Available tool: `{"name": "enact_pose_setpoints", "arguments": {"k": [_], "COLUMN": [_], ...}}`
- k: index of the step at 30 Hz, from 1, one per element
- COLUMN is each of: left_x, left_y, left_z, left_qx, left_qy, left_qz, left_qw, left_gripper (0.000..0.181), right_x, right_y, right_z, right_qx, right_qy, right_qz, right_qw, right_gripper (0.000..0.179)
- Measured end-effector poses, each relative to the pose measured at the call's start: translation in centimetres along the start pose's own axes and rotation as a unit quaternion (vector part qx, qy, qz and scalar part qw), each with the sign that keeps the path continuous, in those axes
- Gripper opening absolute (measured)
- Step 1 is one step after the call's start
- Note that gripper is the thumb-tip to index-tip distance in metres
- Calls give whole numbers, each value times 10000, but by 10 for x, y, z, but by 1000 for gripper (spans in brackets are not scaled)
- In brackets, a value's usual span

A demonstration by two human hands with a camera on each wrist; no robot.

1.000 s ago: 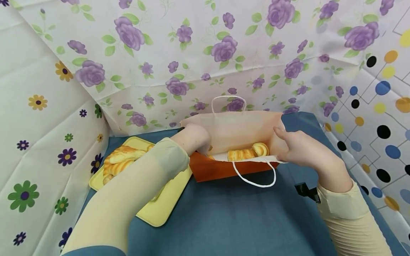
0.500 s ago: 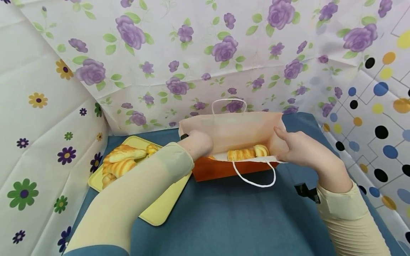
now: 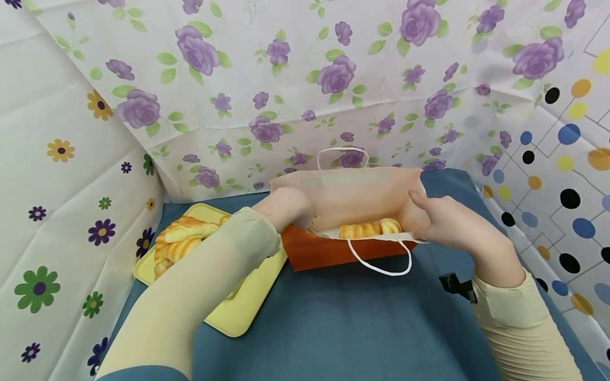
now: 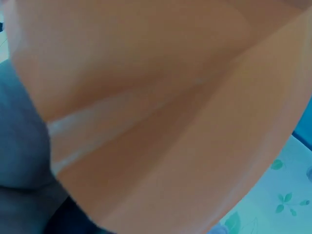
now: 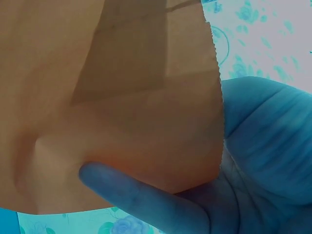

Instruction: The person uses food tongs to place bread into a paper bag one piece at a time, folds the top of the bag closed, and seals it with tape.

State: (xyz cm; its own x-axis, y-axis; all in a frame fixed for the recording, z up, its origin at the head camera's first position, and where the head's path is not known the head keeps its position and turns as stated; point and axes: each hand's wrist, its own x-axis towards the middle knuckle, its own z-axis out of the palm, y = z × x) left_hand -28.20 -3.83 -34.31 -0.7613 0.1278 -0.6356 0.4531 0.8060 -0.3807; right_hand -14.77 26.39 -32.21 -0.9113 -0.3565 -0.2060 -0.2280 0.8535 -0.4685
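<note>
An orange paper bag [image 3: 329, 254] with white cord handles lies on its side, its mouth facing me. Two striped golden bread rolls, a long one [image 3: 360, 230] and a rounder one [image 3: 391, 226], show inside. My left hand [image 3: 288, 203] reaches into the bag's left end. Its fingers are hidden there, and I cannot tell what they hold. In the left wrist view, the bag's paper [image 4: 170, 122] covers most of it. My right hand [image 3: 445, 217] grips the bag's right side, thumb up at the edge; in the right wrist view, one straight finger [image 5: 141, 195] lies along the paper.
Left of the bag is a yellow tray [image 3: 238, 317] with several golden breads [image 3: 181, 238], partly hidden under my left sleeve [image 3: 214, 270]. A blue cloth [image 3: 362, 328] covers the table. Patterned sheets [image 3: 305, 79] stand behind and on both sides.
My left hand has shifted slightly, coming up and right a little, then back down to the left inside the bag. The right hand stays at the bag's side.
</note>
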Motion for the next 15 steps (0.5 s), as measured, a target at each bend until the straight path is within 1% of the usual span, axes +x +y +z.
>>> {"name": "enact_pose_setpoints", "arguments": {"k": [1,2,3,4,6,8,9,11,13,14,15], "left_x": [1,3,3,-4,-21,-37,-46,-56,-71,-80,-88], "left_y": [-2,-4,-5,-5,-5,-7,-8,-12,-16,-17,-19], "left_z": [0,0,1,-1,-4,-4,-3,0,2,2,3], "left_qx": [112,122,138,161,101,-73,-145,-280,-469,-607,-724], "left_qy": [-44,-49,17,140,265,506,687,1101,1515,1635,1713], "left_qz": [54,163,202,184,248,434,573,994,1412,1585,1688], "left_qw": [9999,9998,9997,9996,9993,9978,9959,9885,9772,9718,9679], "left_gripper": [17,23,35,50,68,79,80,74,70,68,67], "right_x": [0,0,0,1,1,1,1,0,0,0,-1], "right_y": [0,0,0,0,0,1,1,2,2,2,2], "right_z": [0,0,0,0,0,0,0,0,1,1,0], "right_qx": [4,8,11,17,23,41,49,60,76,76,76], "right_qy": [-6,-13,-22,-26,-24,-23,-26,0,18,28,39], "right_qz": [16,29,38,38,36,31,24,17,10,16,14], "right_qw": [10000,10000,10000,10000,10000,10000,10000,10000,10000,10000,10000], "right_gripper": [96,96,96,96,96,96,96,96,96,96,96]}}
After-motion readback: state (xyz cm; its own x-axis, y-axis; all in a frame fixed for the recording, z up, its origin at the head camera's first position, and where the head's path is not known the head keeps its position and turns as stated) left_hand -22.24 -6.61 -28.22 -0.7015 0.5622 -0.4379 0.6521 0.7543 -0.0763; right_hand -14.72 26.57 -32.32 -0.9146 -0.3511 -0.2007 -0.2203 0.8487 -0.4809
